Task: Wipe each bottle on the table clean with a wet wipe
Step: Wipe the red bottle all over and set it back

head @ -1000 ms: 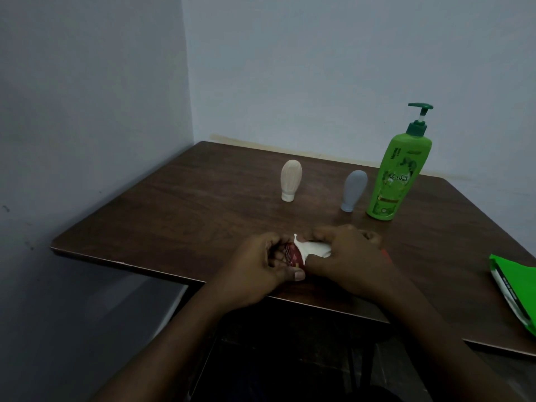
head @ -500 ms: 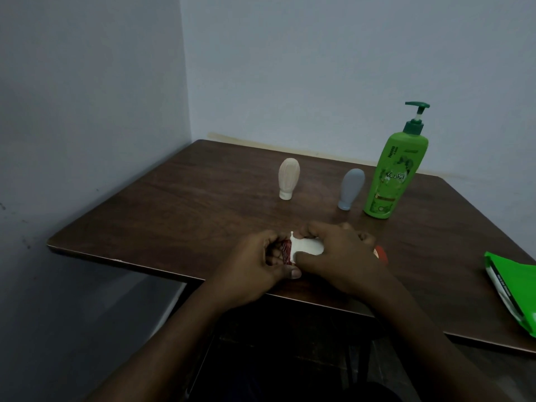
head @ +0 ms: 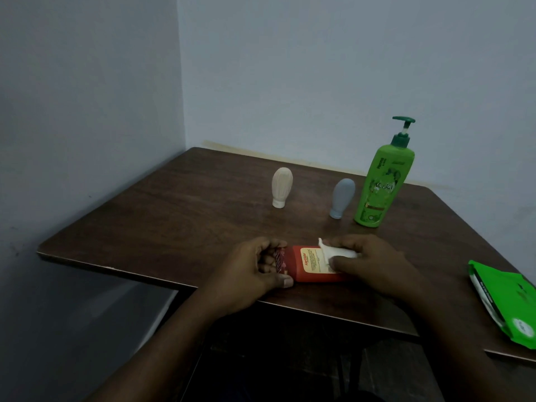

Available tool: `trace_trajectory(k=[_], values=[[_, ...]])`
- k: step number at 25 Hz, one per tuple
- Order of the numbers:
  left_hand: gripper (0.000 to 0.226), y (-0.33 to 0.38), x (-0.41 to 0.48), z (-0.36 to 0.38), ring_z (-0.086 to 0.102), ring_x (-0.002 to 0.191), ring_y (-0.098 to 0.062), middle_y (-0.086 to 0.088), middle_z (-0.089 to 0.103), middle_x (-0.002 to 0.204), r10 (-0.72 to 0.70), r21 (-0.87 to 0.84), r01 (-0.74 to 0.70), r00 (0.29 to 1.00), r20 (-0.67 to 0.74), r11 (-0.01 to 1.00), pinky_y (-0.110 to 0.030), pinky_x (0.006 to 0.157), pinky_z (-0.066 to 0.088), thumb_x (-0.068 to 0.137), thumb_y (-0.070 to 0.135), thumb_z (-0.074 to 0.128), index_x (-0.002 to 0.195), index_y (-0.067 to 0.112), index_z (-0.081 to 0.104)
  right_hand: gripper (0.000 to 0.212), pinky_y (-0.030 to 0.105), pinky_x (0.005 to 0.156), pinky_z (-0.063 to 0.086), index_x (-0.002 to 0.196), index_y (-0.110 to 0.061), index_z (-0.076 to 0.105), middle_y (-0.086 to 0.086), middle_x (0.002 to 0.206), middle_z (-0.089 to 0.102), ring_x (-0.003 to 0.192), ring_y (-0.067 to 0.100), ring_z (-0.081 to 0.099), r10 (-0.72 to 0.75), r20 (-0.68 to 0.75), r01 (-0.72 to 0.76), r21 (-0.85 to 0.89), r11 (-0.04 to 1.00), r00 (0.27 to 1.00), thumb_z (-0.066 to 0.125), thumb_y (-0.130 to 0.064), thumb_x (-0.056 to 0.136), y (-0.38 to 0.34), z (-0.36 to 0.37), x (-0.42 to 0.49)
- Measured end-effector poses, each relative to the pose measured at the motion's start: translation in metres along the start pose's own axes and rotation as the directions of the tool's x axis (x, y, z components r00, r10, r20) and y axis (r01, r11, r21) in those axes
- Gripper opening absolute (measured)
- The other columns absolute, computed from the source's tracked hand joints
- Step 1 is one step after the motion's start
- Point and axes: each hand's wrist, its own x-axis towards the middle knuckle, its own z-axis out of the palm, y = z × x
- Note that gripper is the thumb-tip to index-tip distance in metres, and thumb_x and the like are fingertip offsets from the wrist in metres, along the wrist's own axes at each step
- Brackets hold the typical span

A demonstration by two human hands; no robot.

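A red bottle (head: pixel 307 265) with a cream label lies on its side near the front edge of the brown table (head: pixel 179 216). My left hand (head: pixel 252 271) grips its capped end. My right hand (head: pixel 374 259) pinches a white wet wipe (head: pixel 338 252) against the bottle's other end, with the thumb on the label. Further back stand a cream squeeze bottle (head: pixel 281 187) upside down on its cap, a grey squeeze bottle (head: pixel 342 197) the same way, and a tall green pump bottle (head: pixel 383 181).
A green wet-wipe pack (head: pixel 510 303) lies at the table's right front edge. Walls close off the left and back sides of the table.
My right hand has slid the wipe to the right along the red bottle, uncovering its body and label. The left hand keeps its grip on the capped end.
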Motion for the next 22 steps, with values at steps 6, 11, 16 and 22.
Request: trace_trajectory(k=[6, 11, 16, 22], values=[[0.054, 0.002, -0.005, 0.003, 0.076, 0.089, -0.022, 0.001, 0.078, 0.099, 0.053, -0.095, -0.056, 0.998, -0.04, 0.994, -0.035, 0.082, 0.064, 0.066, -0.001, 0.092, 0.109, 0.025, 0.072, 0.046, 0.047, 0.111, 0.003, 0.142, -0.044, 0.043, -0.025, 0.15, 0.041, 0.142, 0.011, 0.027, -0.172, -0.215, 0.097, -0.318, 0.943, 0.961, 0.038, -0.052, 0.098, -0.057, 0.054, -0.017], [0.061, -0.002, -0.005, 0.003, 0.075, 0.094, -0.025, -0.005, 0.075, 0.106, 0.022, -0.092, -0.027, 0.998, -0.06, 0.995, -0.041, 0.084, 0.065, 0.061, 0.004, 0.097, 0.111, 0.028, 0.07, 0.043, 0.052, 0.112, 0.002, 0.144, -0.05, 0.033, -0.032, 0.152, 0.032, 0.145, 0.014, 0.021, -0.149, -0.248, 0.048, -0.371, 0.927, 0.957, 0.029, -0.052, 0.102, -0.029, 0.049, -0.018], [0.063, 0.0, -0.005, 0.004, 0.075, 0.096, -0.022, -0.003, 0.073, 0.108, 0.015, -0.099, -0.021, 0.998, -0.056, 0.995, -0.039, 0.085, 0.064, 0.062, 0.005, 0.097, 0.113, 0.03, 0.069, 0.045, 0.054, 0.114, 0.008, 0.138, -0.046, 0.047, -0.015, 0.142, 0.053, 0.141, 0.016, 0.032, 0.151, -0.342, -0.276, -0.354, 0.893, 0.927, 0.025, -0.058, 0.1, 0.018, 0.006, -0.023], [0.063, -0.003, -0.002, 0.005, 0.076, 0.094, -0.028, -0.012, 0.076, 0.106, 0.035, -0.105, -0.042, 0.997, -0.069, 0.994, -0.044, 0.084, 0.065, 0.06, -0.003, 0.095, 0.112, 0.023, 0.071, 0.042, 0.054, 0.113, 0.002, 0.14, -0.038, 0.046, -0.021, 0.149, 0.044, 0.146, 0.016, 0.019, -0.174, -0.353, 0.041, -0.353, 0.935, 0.919, 0.035, -0.04, 0.1, -0.054, 0.07, -0.027]])
